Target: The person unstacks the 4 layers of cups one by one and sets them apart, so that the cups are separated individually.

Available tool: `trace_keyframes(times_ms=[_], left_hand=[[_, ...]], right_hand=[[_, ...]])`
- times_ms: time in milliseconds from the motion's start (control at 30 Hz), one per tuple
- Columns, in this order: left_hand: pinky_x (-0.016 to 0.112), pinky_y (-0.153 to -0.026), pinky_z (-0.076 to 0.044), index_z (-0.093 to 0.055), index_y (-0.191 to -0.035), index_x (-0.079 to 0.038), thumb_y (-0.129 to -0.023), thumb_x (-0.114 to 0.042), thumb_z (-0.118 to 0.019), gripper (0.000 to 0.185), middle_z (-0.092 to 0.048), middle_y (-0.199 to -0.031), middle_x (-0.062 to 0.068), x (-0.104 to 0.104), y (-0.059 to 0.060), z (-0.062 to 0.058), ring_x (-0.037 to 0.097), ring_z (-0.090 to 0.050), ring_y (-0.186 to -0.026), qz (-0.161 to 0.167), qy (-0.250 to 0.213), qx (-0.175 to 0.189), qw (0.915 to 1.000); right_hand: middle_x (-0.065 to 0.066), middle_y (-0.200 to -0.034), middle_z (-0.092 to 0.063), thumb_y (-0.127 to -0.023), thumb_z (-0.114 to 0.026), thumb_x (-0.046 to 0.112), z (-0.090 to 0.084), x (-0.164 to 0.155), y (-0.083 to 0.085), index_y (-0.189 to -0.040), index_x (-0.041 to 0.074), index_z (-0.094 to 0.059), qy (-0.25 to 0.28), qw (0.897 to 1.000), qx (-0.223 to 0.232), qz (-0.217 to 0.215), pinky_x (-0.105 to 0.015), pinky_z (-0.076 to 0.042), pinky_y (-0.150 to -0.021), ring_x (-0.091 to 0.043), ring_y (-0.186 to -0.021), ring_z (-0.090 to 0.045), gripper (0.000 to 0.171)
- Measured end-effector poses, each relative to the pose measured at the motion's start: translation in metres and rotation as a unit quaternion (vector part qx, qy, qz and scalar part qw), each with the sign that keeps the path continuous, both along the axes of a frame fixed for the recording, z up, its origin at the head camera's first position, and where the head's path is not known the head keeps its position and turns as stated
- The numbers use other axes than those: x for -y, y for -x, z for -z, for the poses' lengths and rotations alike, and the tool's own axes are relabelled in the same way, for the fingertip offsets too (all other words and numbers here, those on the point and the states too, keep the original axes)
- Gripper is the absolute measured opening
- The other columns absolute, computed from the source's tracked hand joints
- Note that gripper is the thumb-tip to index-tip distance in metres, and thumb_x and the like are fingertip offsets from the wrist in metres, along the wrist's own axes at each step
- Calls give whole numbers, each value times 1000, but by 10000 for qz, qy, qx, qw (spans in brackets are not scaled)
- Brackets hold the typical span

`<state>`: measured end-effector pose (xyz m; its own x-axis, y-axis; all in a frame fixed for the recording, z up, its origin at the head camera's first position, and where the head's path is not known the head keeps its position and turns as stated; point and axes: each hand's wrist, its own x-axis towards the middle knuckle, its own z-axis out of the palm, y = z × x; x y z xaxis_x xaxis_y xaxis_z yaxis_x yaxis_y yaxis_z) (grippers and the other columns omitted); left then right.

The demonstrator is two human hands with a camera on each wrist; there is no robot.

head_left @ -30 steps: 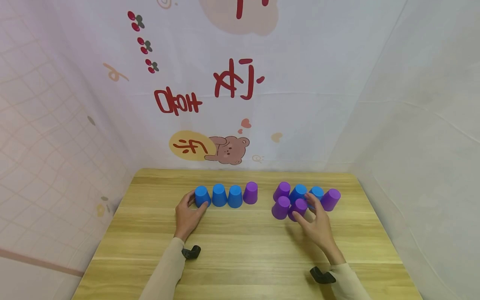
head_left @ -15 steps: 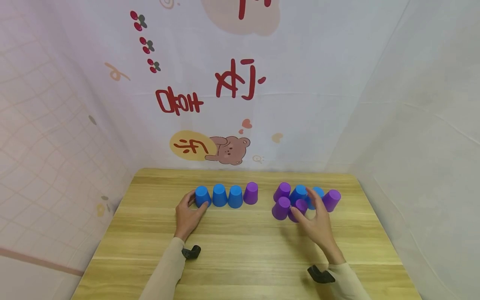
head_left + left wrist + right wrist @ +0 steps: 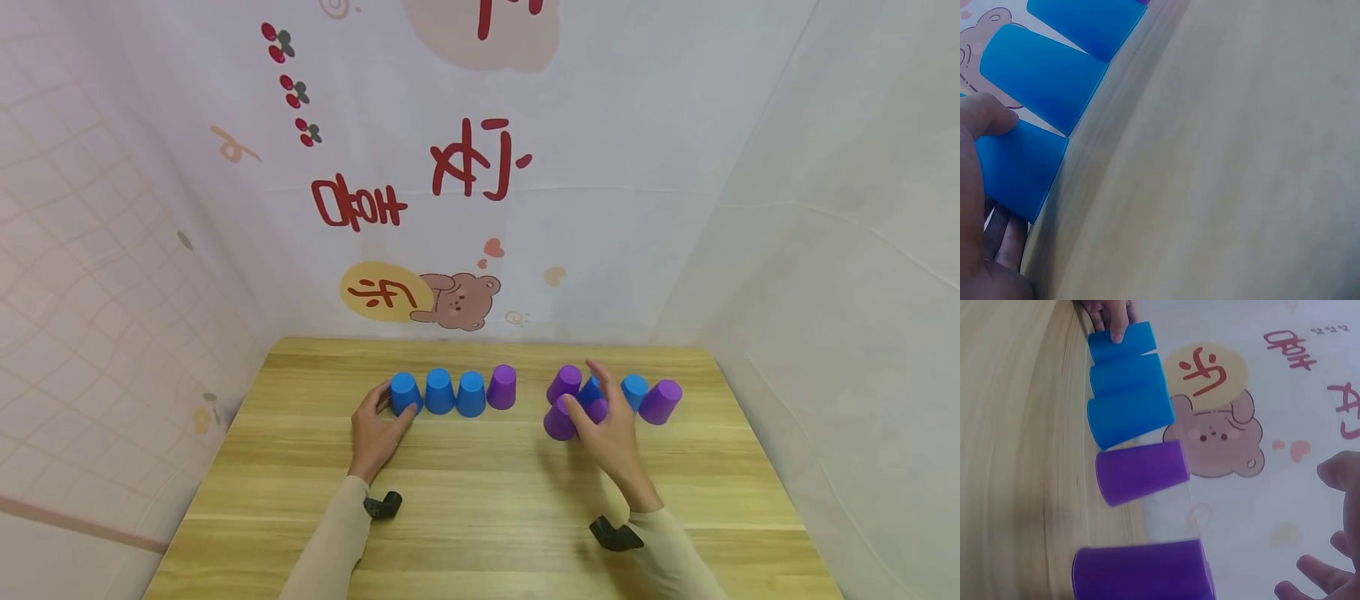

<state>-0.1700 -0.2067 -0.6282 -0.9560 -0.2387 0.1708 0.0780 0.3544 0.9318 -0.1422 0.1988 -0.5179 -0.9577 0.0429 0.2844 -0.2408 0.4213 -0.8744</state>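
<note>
At the left end of a row of upside-down cups, my left hand (image 3: 377, 435) holds a blue cup (image 3: 406, 393) between thumb and fingers. The left wrist view shows the thumb against this blue cup (image 3: 1025, 169) and fingers around its other side. My right hand (image 3: 611, 437) hovers at the right group, thumb overlapping the front-left purple cup (image 3: 558, 423). It partly hides another front purple cup (image 3: 598, 410) and a blue cup (image 3: 589, 390) behind. In the right wrist view, the fingers (image 3: 1325, 575) are spread, with nothing between them, beside a purple cup (image 3: 1141, 572).
Beside the held cup stand two blue cups (image 3: 439, 392) and a purple cup (image 3: 502, 387). The right group's back row also has a purple cup (image 3: 564, 383), a blue cup (image 3: 634, 390) and a purple cup (image 3: 662, 403). A printed cloth (image 3: 600, 250) rises behind the wooden table (image 3: 465, 517).
My right hand has moved left, from the front-right purple cup towards the front-left one, uncovering the blue cup on its right. My left hand and the cups look unmoved.
</note>
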Motion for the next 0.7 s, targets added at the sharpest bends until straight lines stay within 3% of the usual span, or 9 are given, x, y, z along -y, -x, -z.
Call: trace_keyframes(times_ms=[167,700], left_hand=[[53,-126,-59,-64,-154,-4,-95,-16,-92,67,-70,-154,22,1,0,0,40,-70,-144,14,16,-18,10000],[53,-127,-58,-63,-155,-5,-95,-16,-92,68,-70,-154,21,1,1,3,40,-69,-145,25,22,36,10000]], right_hand=[[-16,-174,-52,-104,-82,22,-3,17,6,-168,23,-50,23,9997,-202,-162,-81,-37,-133,-50,-164,-45,71],[-16,-174,-52,-102,-83,25,-6,65,26,-170,15,-48,-54,9986,-287,-441,-71,-42,-135,-44,-162,-49,76]])
